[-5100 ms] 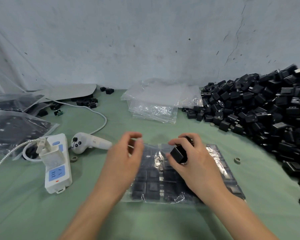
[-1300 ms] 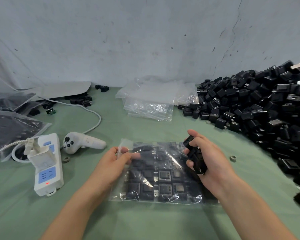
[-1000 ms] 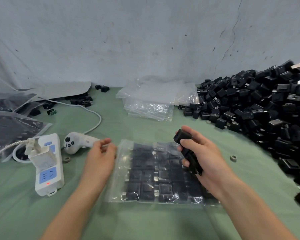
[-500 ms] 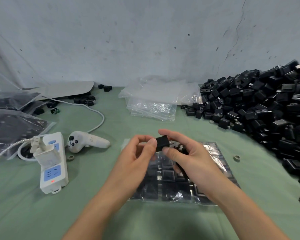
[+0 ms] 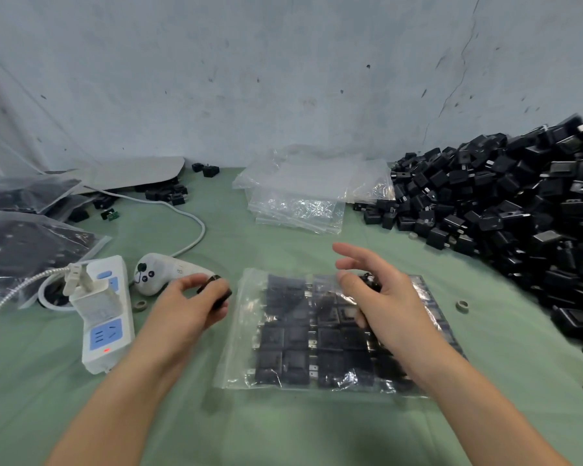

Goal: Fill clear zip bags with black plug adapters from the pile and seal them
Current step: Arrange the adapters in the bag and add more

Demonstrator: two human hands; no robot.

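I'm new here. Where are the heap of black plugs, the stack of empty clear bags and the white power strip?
heap of black plugs [image 5: 505, 210], head view, middle of the heap.
stack of empty clear bags [image 5: 297, 200], head view, middle of the stack.
white power strip [image 5: 106, 334], head view, its blue socket face.

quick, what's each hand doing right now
Left hand: grips a black adapter.
Right hand: holds a second adapter against its palm.

A green cloth table [image 5: 283, 432] is carrying a part-filled clear zip bag [image 5: 300, 331], a black plug-adapter pile [image 5: 502, 203] and stacked clear bags [image 5: 297, 203].
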